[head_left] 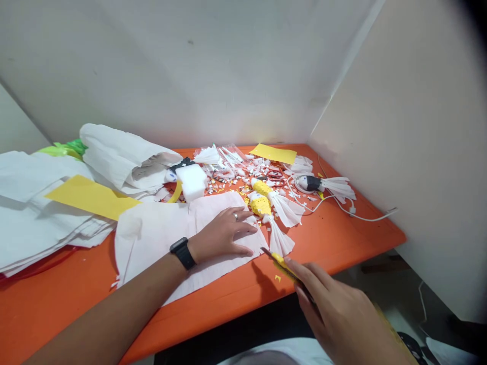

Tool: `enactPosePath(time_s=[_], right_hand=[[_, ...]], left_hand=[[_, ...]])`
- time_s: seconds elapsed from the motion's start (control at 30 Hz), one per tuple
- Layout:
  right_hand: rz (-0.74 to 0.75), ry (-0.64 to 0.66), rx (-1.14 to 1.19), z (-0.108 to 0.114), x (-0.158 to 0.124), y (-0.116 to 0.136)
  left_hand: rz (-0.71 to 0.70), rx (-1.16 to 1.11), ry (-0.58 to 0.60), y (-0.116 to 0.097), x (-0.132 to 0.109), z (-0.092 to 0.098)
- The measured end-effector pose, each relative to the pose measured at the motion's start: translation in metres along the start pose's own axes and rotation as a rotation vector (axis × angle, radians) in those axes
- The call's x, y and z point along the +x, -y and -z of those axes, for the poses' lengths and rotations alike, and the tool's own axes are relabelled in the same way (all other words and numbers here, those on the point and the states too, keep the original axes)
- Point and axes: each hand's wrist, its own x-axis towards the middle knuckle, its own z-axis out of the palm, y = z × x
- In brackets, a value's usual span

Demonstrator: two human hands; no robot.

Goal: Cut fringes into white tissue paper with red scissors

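And there's a black watch [183,253], rectangular case, dark band, fastened just behind the left grip [228,233]; a slim silvery ring [235,217] glints on it; pale clothing [283,350] shows below the right grip [335,299].

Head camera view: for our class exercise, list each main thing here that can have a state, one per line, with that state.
White sheet: spread out
Yellow cutter: dark blade out
Left hand: open, resting on the white sheet
Right hand: closed around the yellow cutter
White roll: loosely rolled
Red-handled scissors: open or shut, cannot tell
White cable: loosely looped
Black wristwatch: fastened
Orange table: cluttered towards the back
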Motion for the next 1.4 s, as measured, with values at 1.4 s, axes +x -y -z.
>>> enactPosePath(time_s=[1.4], right_hand=[[-0.122, -0.602, 0.722, -0.024, 0.214, -0.055]], left_hand=[[0.158, -0.238, -0.241, -0.010, -0.010, 0.011]])
